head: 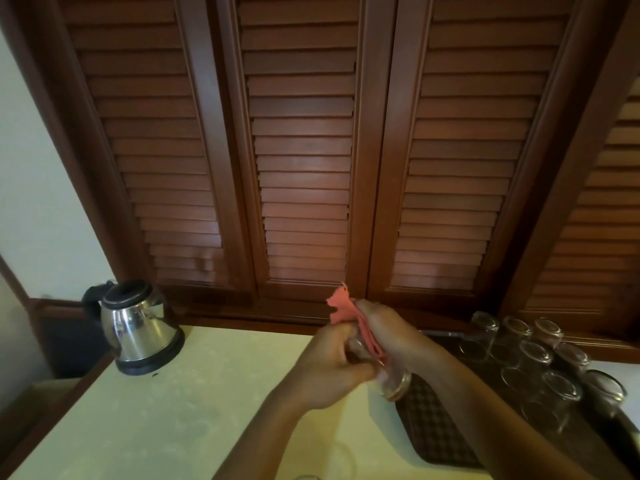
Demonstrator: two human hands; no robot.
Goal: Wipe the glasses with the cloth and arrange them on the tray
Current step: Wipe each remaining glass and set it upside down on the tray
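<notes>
Glass (391, 379) gripped in left hand (329, 365); right hand (384, 327) pinches cloth (341, 310) against it. Advice: rotate glass steadily, over tray (433, 427).

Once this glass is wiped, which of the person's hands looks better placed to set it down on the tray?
Probably the left hand: it grips the glass itself, while the right hand holds the pink cloth. The tray lies just below the glass, so a short move should do.
</notes>
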